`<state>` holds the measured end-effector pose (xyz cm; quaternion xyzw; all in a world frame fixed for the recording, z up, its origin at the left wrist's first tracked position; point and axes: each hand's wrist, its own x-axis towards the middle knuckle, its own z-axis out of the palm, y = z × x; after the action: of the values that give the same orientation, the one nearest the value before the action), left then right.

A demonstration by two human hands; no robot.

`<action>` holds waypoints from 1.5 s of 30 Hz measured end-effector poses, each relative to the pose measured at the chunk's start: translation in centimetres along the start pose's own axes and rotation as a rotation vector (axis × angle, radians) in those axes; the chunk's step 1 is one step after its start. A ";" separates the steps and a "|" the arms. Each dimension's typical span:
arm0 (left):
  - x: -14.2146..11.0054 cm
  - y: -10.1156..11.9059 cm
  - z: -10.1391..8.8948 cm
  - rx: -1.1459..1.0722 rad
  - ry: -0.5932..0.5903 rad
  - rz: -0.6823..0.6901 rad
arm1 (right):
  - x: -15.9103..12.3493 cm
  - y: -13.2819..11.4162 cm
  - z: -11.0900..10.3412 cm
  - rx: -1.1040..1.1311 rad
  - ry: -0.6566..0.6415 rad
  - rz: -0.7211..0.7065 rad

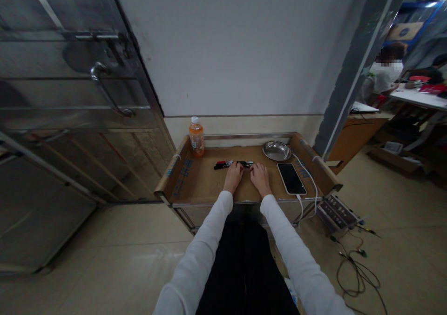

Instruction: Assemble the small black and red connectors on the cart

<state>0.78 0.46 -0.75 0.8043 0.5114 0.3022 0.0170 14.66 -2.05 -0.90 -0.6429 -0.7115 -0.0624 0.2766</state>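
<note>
Several slim black pens (221,165), with red and white parts, lie side by side on a cardboard-lined cart top (209,187). Their exact kind is too small to tell. My left hand (233,177) rests at the middle of the row, its fingers curled onto the pens. At the right end of the row is my right hand (260,178), fingers bent and pinched at the pen ends. The hands partly cover the pens. Both wrists come in over the cart's front edge in white sleeves.
An orange drink bottle (197,138) stands at the back left corner. A steel bowl (276,150) sits back right, near a phone (292,178) with a white cable (312,177). Raised cardboard sides edge the cart. A metal box (337,212) and cables lie on the floor; a person sits far right.
</note>
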 end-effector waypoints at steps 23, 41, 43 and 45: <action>-1.1 1.2 -0.8 0.366 0.198 -0.433 | 0.1 0.2 0.4 0.038 -0.029 -0.005; -0.4 0.6 -1.0 -0.077 -0.051 -0.014 | 0.2 -0.3 -0.2 0.170 -0.014 -0.146; -0.5 0.6 -0.9 -0.133 -0.005 -0.009 | 0.2 -0.2 -0.3 0.150 -0.029 -0.137; -0.5 0.5 -0.8 -0.205 0.067 -0.007 | 0.1 -0.2 -0.3 0.117 -0.027 -0.119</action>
<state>0.65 -0.45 -0.18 0.7861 0.4808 0.3795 0.0832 14.57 -2.09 -0.53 -0.5830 -0.7545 -0.0284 0.3000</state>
